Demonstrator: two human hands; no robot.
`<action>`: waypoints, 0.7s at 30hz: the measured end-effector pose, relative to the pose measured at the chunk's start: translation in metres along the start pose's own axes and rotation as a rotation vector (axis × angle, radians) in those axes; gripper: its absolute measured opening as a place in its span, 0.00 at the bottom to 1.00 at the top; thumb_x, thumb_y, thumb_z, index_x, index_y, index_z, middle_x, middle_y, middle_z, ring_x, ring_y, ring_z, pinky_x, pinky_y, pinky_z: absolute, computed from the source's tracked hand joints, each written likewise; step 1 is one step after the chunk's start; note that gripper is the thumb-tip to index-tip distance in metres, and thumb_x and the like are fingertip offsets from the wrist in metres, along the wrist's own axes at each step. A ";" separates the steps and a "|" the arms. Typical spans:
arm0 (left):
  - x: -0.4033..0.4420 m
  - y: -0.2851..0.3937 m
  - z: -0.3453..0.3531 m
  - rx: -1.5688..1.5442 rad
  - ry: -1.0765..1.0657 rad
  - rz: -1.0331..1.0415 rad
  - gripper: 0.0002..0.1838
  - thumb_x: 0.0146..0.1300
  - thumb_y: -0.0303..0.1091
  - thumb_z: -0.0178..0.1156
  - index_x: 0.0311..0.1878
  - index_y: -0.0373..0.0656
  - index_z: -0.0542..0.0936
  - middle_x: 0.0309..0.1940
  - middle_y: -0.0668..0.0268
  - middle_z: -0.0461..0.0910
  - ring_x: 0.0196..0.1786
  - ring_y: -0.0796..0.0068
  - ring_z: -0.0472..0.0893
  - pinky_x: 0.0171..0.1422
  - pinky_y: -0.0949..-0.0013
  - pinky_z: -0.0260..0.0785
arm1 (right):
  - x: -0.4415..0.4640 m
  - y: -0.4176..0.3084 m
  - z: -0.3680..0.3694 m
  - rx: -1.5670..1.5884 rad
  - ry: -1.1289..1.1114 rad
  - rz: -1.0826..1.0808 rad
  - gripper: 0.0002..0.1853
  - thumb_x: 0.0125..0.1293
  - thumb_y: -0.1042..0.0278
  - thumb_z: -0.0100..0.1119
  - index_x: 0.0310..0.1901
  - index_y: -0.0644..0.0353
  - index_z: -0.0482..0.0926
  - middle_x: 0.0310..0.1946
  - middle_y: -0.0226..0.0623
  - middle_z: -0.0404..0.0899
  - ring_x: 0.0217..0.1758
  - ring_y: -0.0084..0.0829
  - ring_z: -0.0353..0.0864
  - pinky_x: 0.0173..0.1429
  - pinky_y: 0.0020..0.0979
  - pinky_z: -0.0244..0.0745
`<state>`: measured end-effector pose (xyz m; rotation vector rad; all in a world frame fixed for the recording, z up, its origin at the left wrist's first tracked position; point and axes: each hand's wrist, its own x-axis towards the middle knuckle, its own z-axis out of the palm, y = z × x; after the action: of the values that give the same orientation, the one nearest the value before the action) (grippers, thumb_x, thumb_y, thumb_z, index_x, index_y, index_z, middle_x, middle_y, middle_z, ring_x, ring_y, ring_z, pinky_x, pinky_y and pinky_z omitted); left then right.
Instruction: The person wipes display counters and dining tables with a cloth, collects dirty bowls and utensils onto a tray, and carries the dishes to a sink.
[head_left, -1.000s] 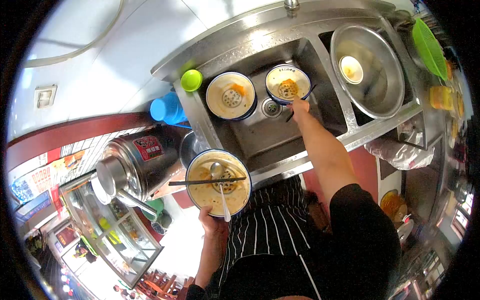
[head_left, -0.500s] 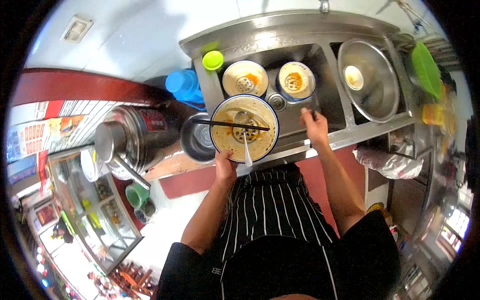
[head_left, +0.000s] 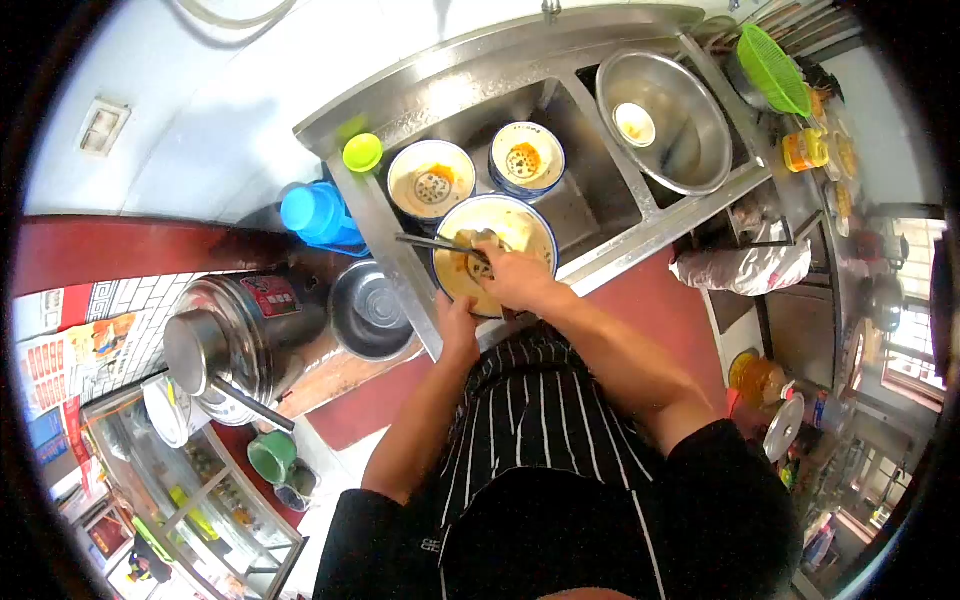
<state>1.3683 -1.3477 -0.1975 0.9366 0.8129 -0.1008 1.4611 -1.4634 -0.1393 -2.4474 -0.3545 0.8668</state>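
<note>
My left hand (head_left: 458,322) grips the near-left rim of a used white bowl with a blue edge (head_left: 520,222), held over the front edge of the sink. Inside that bowl my right hand (head_left: 512,275) is closed around the dark chopsticks (head_left: 425,241) and apparently the spoon, whose handle is mostly hidden by the fingers. Two more used bowls stand in the sink beyond it: one at the left (head_left: 431,180) and a stacked one at the right (head_left: 528,158), both with orange residue.
A large metal basin (head_left: 690,130) holding a small white bowl (head_left: 634,124) sits right of the sink. At the left are a green cup (head_left: 362,152), blue container (head_left: 312,213), metal pot (head_left: 370,310) and steel urn (head_left: 255,345). A green basket (head_left: 773,72) is at the upper right.
My left hand has brought the held bowl up over the sink. My right hand has left the right-hand sink bowl and moved left into the held bowl, closing on the utensils there.
</note>
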 end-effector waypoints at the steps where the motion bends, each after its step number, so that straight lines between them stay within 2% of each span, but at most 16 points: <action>1: -0.002 -0.005 -0.003 0.000 -0.004 0.001 0.25 0.56 0.23 0.50 0.60 0.44 0.65 0.50 0.60 0.75 0.45 0.66 0.80 0.46 0.61 0.79 | 0.003 0.009 0.009 0.015 0.011 -0.067 0.29 0.63 0.64 0.55 0.66 0.60 0.67 0.46 0.58 0.82 0.51 0.55 0.82 0.57 0.46 0.75; 3: -0.001 -0.015 -0.006 -0.022 -0.044 0.061 0.26 0.57 0.22 0.51 0.61 0.45 0.65 0.51 0.60 0.74 0.46 0.65 0.79 0.46 0.60 0.79 | 0.005 0.011 0.010 0.057 0.029 -0.020 0.27 0.61 0.66 0.55 0.63 0.61 0.71 0.47 0.57 0.82 0.53 0.54 0.82 0.59 0.46 0.74; 4: -0.002 -0.013 -0.002 -0.027 0.015 -0.006 0.27 0.57 0.22 0.51 0.63 0.45 0.64 0.50 0.59 0.75 0.46 0.65 0.79 0.46 0.60 0.79 | 0.018 0.026 0.020 0.057 0.038 -0.099 0.25 0.61 0.65 0.55 0.60 0.62 0.73 0.44 0.56 0.83 0.50 0.53 0.83 0.56 0.45 0.75; 5: 0.005 -0.024 -0.007 -0.007 0.024 0.033 0.26 0.58 0.23 0.51 0.62 0.44 0.65 0.48 0.59 0.75 0.45 0.65 0.79 0.45 0.61 0.78 | 0.025 0.037 0.019 0.056 0.047 -0.178 0.22 0.61 0.65 0.55 0.57 0.62 0.76 0.42 0.55 0.84 0.47 0.52 0.84 0.53 0.44 0.76; 6: 0.012 -0.035 -0.012 0.013 0.035 0.072 0.25 0.59 0.23 0.51 0.61 0.43 0.65 0.46 0.59 0.76 0.44 0.65 0.79 0.43 0.62 0.78 | 0.021 0.035 0.005 0.058 0.065 -0.177 0.22 0.61 0.65 0.55 0.57 0.62 0.76 0.42 0.55 0.84 0.47 0.52 0.84 0.53 0.44 0.76; 7: 0.013 -0.035 -0.005 -0.177 0.116 -0.020 0.24 0.59 0.23 0.51 0.61 0.43 0.65 0.45 0.59 0.76 0.43 0.64 0.80 0.42 0.63 0.78 | 0.012 0.027 -0.017 0.120 0.015 -0.148 0.20 0.61 0.64 0.55 0.53 0.63 0.78 0.38 0.53 0.84 0.42 0.49 0.84 0.49 0.43 0.77; 8: 0.014 -0.038 -0.006 -0.162 0.057 -0.009 0.23 0.60 0.24 0.52 0.60 0.43 0.66 0.45 0.59 0.76 0.44 0.63 0.80 0.43 0.62 0.78 | 0.002 0.023 -0.041 0.181 -0.036 -0.119 0.17 0.62 0.63 0.56 0.49 0.64 0.80 0.34 0.52 0.84 0.37 0.47 0.85 0.45 0.41 0.77; 9: 0.020 -0.044 -0.019 -0.139 -0.001 0.003 0.22 0.60 0.24 0.52 0.59 0.44 0.67 0.45 0.59 0.76 0.44 0.62 0.80 0.44 0.61 0.79 | -0.007 0.023 -0.066 0.191 -0.016 -0.122 0.17 0.62 0.63 0.56 0.49 0.64 0.80 0.34 0.52 0.84 0.37 0.47 0.85 0.45 0.41 0.77; 11: 0.024 -0.046 -0.022 -0.080 -0.027 0.103 0.21 0.58 0.27 0.51 0.57 0.39 0.71 0.46 0.58 0.76 0.47 0.59 0.81 0.48 0.53 0.79 | -0.023 0.037 -0.110 0.404 0.004 -0.107 0.19 0.62 0.55 0.54 0.43 0.65 0.83 0.37 0.58 0.83 0.44 0.53 0.84 0.49 0.45 0.77; 12: 0.016 -0.045 -0.011 -0.110 0.036 0.069 0.18 0.60 0.30 0.52 0.54 0.38 0.74 0.46 0.57 0.79 0.48 0.58 0.82 0.51 0.55 0.79 | -0.012 0.067 -0.107 0.422 0.157 -0.197 0.20 0.62 0.55 0.55 0.41 0.66 0.82 0.33 0.56 0.83 0.39 0.52 0.84 0.45 0.45 0.77; 14: 0.005 -0.032 0.015 -0.128 0.093 0.039 0.17 0.62 0.33 0.52 0.52 0.36 0.76 0.45 0.57 0.81 0.49 0.58 0.83 0.54 0.57 0.79 | -0.014 0.101 -0.142 0.526 0.192 -0.097 0.20 0.61 0.54 0.57 0.42 0.65 0.83 0.28 0.51 0.83 0.32 0.42 0.84 0.41 0.42 0.77; 15: 0.004 -0.030 0.015 -0.143 0.103 0.019 0.22 0.59 0.30 0.51 0.57 0.35 0.73 0.51 0.55 0.79 0.52 0.56 0.82 0.54 0.55 0.78 | -0.022 0.113 -0.164 0.553 0.247 -0.042 0.20 0.61 0.53 0.59 0.41 0.65 0.83 0.27 0.49 0.83 0.31 0.37 0.85 0.39 0.39 0.77; 16: 0.002 -0.031 0.016 -0.158 0.115 -0.001 0.27 0.57 0.28 0.50 0.63 0.34 0.69 0.56 0.53 0.76 0.54 0.55 0.81 0.55 0.53 0.78 | -0.012 0.142 -0.172 0.543 0.346 -0.088 0.19 0.60 0.54 0.60 0.38 0.65 0.82 0.25 0.46 0.82 0.30 0.32 0.84 0.38 0.37 0.77; 17: -0.002 -0.030 0.021 -0.150 0.115 0.002 0.27 0.57 0.28 0.50 0.63 0.34 0.69 0.56 0.53 0.76 0.54 0.55 0.81 0.55 0.53 0.78 | 0.001 0.175 -0.180 0.533 0.446 -0.133 0.18 0.59 0.55 0.62 0.36 0.65 0.82 0.24 0.44 0.82 0.29 0.28 0.83 0.37 0.34 0.76; 19: -0.015 -0.028 0.032 -0.206 0.167 0.010 0.27 0.57 0.28 0.50 0.62 0.34 0.70 0.56 0.54 0.76 0.56 0.55 0.80 0.59 0.53 0.76 | 0.009 0.235 -0.210 0.591 0.491 -0.102 0.13 0.57 0.60 0.63 0.34 0.63 0.80 0.24 0.35 0.79 0.27 0.28 0.79 0.35 0.32 0.74; 21: -0.015 -0.031 0.032 -0.192 0.165 0.024 0.27 0.57 0.28 0.50 0.62 0.34 0.70 0.56 0.55 0.77 0.57 0.56 0.79 0.61 0.53 0.75 | 0.026 0.290 -0.247 0.583 0.567 0.033 0.11 0.56 0.63 0.63 0.33 0.63 0.78 0.23 0.35 0.77 0.26 0.28 0.76 0.31 0.32 0.72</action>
<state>1.3627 -1.3945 -0.1982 0.7798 0.9459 0.0760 1.6604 -1.7887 -0.1480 -2.0251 0.1346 0.2052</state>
